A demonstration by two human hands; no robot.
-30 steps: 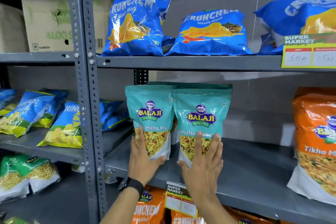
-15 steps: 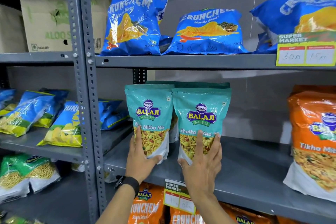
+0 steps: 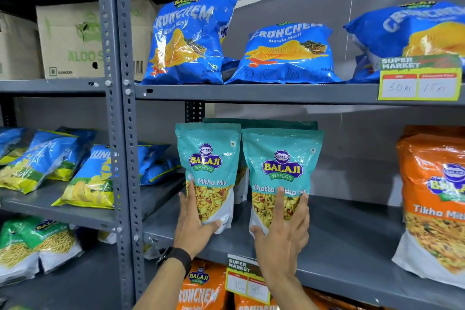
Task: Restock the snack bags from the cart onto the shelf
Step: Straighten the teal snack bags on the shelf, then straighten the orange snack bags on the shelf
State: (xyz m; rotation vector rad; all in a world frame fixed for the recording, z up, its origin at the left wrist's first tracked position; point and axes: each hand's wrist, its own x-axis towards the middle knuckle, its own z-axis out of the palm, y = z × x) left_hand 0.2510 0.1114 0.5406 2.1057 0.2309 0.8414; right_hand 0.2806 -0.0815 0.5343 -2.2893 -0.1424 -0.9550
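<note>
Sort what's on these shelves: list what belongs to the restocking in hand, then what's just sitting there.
In the job:
- left teal Khatta Mitha Mix bag, held by the left hand
- right teal bag, held by the right hand
- middle shelf

Just sitting there:
- blue Crunchem bags
- orange Tikha bag
- cardboard box
- price tags

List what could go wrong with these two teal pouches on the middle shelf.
1. Both teal pouches, left and right, stand upright near the shelf's front edge; once the left hand and right hand let go, they may tip forward.
2. Pushing them back could knock over the darker pouches standing behind.
</note>
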